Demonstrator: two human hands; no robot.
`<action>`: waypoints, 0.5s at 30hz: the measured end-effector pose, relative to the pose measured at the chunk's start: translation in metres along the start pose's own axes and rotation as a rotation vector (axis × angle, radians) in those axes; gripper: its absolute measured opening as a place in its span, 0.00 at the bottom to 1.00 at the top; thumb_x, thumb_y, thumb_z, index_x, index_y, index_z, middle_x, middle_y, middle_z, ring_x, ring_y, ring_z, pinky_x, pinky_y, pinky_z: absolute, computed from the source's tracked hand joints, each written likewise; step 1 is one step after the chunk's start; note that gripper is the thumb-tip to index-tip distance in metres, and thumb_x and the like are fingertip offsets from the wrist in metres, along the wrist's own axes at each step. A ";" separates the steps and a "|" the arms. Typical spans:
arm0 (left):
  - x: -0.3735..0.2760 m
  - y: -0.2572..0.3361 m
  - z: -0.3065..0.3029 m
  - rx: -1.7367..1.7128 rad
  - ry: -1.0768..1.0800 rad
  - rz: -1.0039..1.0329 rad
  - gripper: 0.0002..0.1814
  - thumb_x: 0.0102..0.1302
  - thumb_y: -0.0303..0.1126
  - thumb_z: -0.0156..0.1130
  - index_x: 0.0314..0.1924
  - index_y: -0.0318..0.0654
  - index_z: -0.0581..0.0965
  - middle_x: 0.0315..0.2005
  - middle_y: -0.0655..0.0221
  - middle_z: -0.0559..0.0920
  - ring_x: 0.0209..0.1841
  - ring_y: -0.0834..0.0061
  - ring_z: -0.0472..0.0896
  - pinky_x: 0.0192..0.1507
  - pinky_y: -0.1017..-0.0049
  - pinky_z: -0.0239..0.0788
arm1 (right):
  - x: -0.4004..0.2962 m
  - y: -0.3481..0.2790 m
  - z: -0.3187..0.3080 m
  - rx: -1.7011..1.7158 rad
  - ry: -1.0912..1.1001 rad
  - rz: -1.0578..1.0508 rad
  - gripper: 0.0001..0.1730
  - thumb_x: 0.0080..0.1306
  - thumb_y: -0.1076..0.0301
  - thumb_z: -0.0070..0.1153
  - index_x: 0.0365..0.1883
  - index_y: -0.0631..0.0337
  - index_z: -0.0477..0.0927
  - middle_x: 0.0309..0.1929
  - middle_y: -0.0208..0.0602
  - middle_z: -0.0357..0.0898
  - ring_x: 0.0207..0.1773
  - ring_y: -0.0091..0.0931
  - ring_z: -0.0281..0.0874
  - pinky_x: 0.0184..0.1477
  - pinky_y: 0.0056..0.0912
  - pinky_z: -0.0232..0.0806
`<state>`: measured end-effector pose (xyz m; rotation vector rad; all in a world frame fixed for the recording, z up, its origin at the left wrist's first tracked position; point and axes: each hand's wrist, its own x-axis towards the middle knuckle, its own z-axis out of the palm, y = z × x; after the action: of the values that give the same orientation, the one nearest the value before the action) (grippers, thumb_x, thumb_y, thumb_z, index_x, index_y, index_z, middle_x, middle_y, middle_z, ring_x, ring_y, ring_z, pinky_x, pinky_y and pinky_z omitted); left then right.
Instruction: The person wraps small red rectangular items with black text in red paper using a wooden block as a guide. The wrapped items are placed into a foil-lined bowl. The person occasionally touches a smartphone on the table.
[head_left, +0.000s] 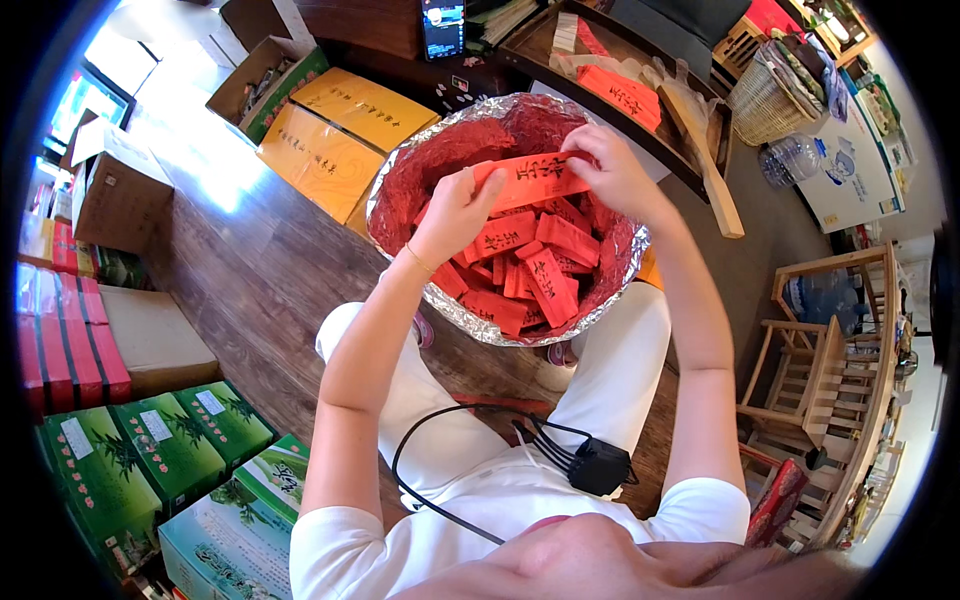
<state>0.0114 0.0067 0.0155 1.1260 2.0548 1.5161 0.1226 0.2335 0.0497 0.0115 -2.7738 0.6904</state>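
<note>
A red paper packet (529, 180) with black brush-style characters is stretched flat between my two hands, above a basket. My left hand (459, 206) pinches its left end between thumb and fingers. At the upper right end, my right hand (611, 169) grips the packet's corner. Below them stands the round basket (480, 330), its rim wrapped in silver foil and its inside lined with red mesh. Several red wrapped packets (551, 285) lie heaped in it at mixed angles. My hands and the held packet hide part of the heap.
Yellow boxes (322, 161) adjoin the basket's left side. On the dark tray (517, 56) at the back right lie flat red wrappers (622, 97) and a wooden paddle (697, 150). A phone (444, 30) stands upright behind. Green boxes (154, 435) line the lower left. A black cabled device (600, 465) rests on my lap.
</note>
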 end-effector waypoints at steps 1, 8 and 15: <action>0.001 0.001 -0.003 0.080 -0.015 -0.021 0.14 0.70 0.36 0.55 0.41 0.28 0.74 0.28 0.61 0.80 0.29 0.71 0.78 0.35 0.72 0.70 | 0.001 -0.016 0.010 -0.042 0.169 0.023 0.10 0.62 0.70 0.55 0.41 0.62 0.80 0.46 0.41 0.79 0.52 0.39 0.75 0.57 0.39 0.66; -0.001 -0.002 0.005 -0.374 0.101 0.085 0.12 0.71 0.35 0.55 0.42 0.30 0.75 0.29 0.69 0.79 0.31 0.82 0.73 0.36 0.78 0.68 | -0.013 -0.089 0.060 0.553 0.284 0.173 0.19 0.69 0.69 0.52 0.58 0.59 0.77 0.60 0.44 0.75 0.64 0.35 0.71 0.65 0.33 0.61; -0.005 -0.001 -0.005 -0.644 -0.122 0.072 0.13 0.70 0.34 0.60 0.48 0.33 0.74 0.38 0.75 0.78 0.41 0.89 0.73 0.42 0.84 0.67 | -0.018 -0.085 0.054 1.024 0.209 0.203 0.20 0.71 0.71 0.51 0.61 0.61 0.74 0.58 0.35 0.77 0.58 0.21 0.72 0.63 0.25 0.62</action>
<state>0.0104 -0.0002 0.0155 0.9970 1.2971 1.8907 0.1317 0.1323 0.0387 -0.1250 -1.9581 1.9342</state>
